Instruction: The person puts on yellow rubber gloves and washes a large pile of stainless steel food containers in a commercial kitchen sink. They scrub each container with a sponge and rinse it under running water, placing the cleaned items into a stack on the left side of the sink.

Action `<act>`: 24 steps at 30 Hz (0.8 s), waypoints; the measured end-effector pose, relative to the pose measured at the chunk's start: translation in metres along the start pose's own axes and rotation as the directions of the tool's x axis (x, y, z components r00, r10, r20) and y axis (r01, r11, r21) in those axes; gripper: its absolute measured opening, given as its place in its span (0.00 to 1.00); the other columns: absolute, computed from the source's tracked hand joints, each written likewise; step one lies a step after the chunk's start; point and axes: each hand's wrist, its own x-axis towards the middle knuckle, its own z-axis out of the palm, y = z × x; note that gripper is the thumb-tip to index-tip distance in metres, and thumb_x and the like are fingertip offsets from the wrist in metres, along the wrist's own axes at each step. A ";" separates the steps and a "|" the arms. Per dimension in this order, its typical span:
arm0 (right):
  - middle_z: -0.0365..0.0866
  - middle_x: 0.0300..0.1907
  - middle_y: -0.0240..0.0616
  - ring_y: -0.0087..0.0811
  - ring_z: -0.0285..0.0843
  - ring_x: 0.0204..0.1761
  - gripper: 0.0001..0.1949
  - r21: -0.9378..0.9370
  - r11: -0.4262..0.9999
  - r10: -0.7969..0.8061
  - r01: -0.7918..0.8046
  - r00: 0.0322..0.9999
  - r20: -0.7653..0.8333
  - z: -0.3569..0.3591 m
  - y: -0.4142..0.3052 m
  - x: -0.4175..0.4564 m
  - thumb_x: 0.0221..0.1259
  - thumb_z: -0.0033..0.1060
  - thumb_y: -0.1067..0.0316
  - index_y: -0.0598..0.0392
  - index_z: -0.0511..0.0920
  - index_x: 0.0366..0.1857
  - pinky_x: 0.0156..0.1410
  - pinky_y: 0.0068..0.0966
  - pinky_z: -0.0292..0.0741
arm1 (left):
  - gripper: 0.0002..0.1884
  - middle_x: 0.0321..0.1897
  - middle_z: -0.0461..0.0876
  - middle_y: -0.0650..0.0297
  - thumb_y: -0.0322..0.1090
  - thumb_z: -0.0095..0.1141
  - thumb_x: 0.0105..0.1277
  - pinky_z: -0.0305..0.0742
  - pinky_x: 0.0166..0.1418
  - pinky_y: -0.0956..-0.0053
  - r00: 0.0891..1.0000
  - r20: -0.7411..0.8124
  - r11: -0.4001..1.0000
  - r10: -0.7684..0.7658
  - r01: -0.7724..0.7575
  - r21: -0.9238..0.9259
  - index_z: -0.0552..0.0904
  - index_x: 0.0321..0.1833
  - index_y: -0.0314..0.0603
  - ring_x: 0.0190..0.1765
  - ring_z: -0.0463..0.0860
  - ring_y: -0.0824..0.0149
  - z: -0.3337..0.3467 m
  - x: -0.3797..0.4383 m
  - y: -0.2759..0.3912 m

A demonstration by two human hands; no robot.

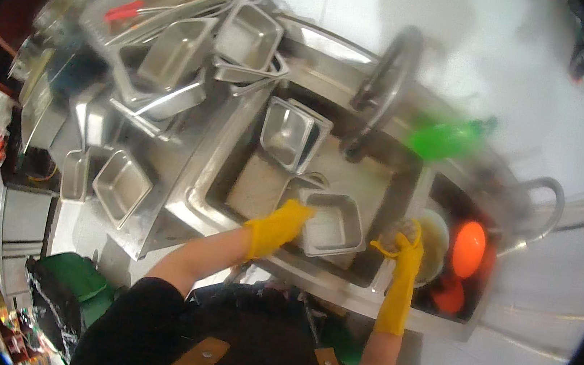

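My left hand (281, 227), in a yellow rubber glove, grips the left rim of a stainless steel food pan (335, 223) tilted over the large sink basin (265, 179). Also gloved in yellow, my right hand (405, 251) has its fingers around a greyish scrubber (398, 233), blurred, by the divider between the two basins. Just beyond that hand, a round pale bowl (434, 249) sits in the smaller basin. More steel pans (287, 135) stand in the large basin behind the held one, and part of another metal vessel (296, 188) shows beside it.
A dark curved faucet (392, 80) arches over the large basin. Several steel pans (121, 189) cover the left drainboard, some stacked. A blurred green bottle (447, 139) stands behind the divider. An orange round object (468, 249) is in the small basin. A green bin (75, 281) stands lower left.
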 end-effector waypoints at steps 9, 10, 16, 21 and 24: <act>0.77 0.29 0.37 0.36 0.76 0.29 0.14 0.010 0.984 -0.181 0.180 0.981 0.068 -0.060 0.060 -0.017 0.51 0.68 0.57 0.52 0.73 0.32 0.37 0.29 0.74 | 0.16 0.39 0.78 0.52 0.39 0.57 0.62 0.81 0.41 0.62 0.963 0.244 0.657 -0.119 0.260 -0.708 0.75 0.48 0.39 0.39 0.81 0.53 0.130 0.089 0.010; 0.78 0.32 0.37 0.35 0.76 0.32 0.14 0.029 0.992 -0.123 0.122 0.992 0.034 -0.061 0.065 -0.022 0.51 0.68 0.60 0.53 0.74 0.34 0.39 0.29 0.74 | 0.20 0.39 0.79 0.53 0.43 0.60 0.60 0.79 0.41 0.62 0.961 0.254 0.778 -0.106 0.239 -0.580 0.75 0.49 0.38 0.40 0.81 0.54 0.129 0.086 0.012; 0.80 0.44 0.39 0.29 0.79 0.39 0.21 0.157 0.985 0.072 -0.067 0.997 -0.022 -0.005 0.039 -0.050 0.50 0.66 0.72 0.59 0.75 0.50 0.45 0.26 0.77 | 0.24 0.39 0.81 0.47 0.45 0.60 0.54 0.75 0.49 0.59 0.798 -0.330 0.677 0.505 -0.129 0.725 0.77 0.50 0.36 0.45 0.80 0.48 0.047 0.035 0.040; 0.80 0.44 0.38 0.28 0.79 0.39 0.21 -0.241 0.962 0.152 -0.129 0.985 0.078 0.084 0.005 -0.042 0.52 0.65 0.70 0.58 0.74 0.52 0.43 0.25 0.76 | 0.20 0.40 0.81 0.45 0.42 0.56 0.54 0.74 0.48 0.58 0.982 -0.156 0.649 0.108 0.049 0.759 0.79 0.46 0.34 0.46 0.80 0.47 -0.033 0.050 -0.017; 0.81 0.44 0.37 0.27 0.79 0.40 0.21 -0.583 0.812 0.071 0.013 0.990 0.121 0.106 0.034 -0.024 0.52 0.64 0.72 0.60 0.73 0.53 0.45 0.24 0.77 | 0.19 0.39 0.82 0.46 0.41 0.54 0.55 0.75 0.47 0.60 0.978 -0.168 0.778 -0.126 0.202 0.594 0.80 0.45 0.35 0.46 0.80 0.47 -0.030 0.052 -0.010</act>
